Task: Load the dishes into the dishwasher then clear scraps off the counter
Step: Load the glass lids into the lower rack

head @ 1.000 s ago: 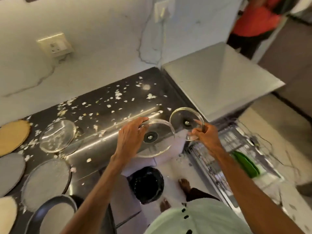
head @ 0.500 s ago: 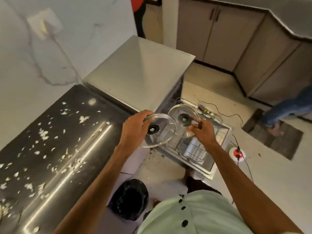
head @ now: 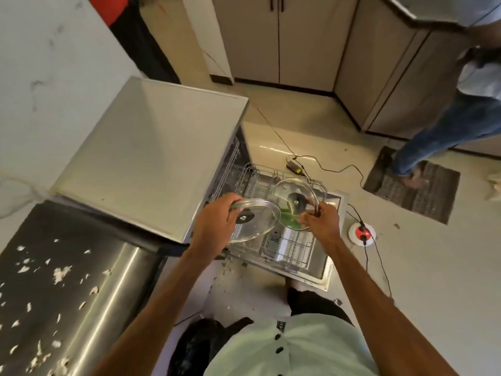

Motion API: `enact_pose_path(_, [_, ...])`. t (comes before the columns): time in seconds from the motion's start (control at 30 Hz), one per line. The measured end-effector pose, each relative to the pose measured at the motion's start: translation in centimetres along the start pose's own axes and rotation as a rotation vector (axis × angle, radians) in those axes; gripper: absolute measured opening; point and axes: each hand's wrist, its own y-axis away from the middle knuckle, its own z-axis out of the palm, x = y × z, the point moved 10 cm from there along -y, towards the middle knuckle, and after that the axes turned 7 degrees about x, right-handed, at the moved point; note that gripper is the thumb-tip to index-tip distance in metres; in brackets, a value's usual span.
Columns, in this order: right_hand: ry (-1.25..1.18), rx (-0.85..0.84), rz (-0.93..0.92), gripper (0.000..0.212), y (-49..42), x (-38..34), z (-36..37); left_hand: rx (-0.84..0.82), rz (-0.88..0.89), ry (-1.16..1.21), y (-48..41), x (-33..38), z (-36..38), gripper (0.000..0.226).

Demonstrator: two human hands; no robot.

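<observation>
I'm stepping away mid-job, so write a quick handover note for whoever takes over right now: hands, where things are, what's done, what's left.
Left hand: fingers grip the first glass lid by its rim.
Right hand: holds the second glass lid, tilted.
Both lids are over the pulled-out dishwasher rack, not set down.
Done: a green item lies in the rack.
Left: rack both lids, then clear the white scraps off the counter.

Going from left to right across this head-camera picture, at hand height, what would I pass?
counter scraps → left hand → left-held glass lid → right-held glass lid → right hand → red floor socket → dark mat
</observation>
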Motion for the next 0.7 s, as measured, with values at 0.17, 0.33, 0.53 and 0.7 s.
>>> enact_pose_path(0.17, [-0.055,0.074,0.057,0.035,-3.4,0.4,-1.8,-0.066,0.034,0.007,-4.6,0.9,3.2,0.016])
enact_pose_path(0.33, [-0.046,0.144,0.102,0.026,-6.7,0.9,-1.7,-0.11,0.049,0.055,-9.5,0.4,6.7,0.013])
enact_pose_path(0.53, [0.031,0.257,0.113,0.011,-11.9,1.5,-1.3,-0.168,0.041,0.113,-15.7,-1.3,12.9,0.021])
enact_pose_path(0.7, [0.128,0.36,0.113,0.024,-18.1,5.1,-0.6,-0.212,0.032,0.091,-19.5,-3.1,19.7,0.024])
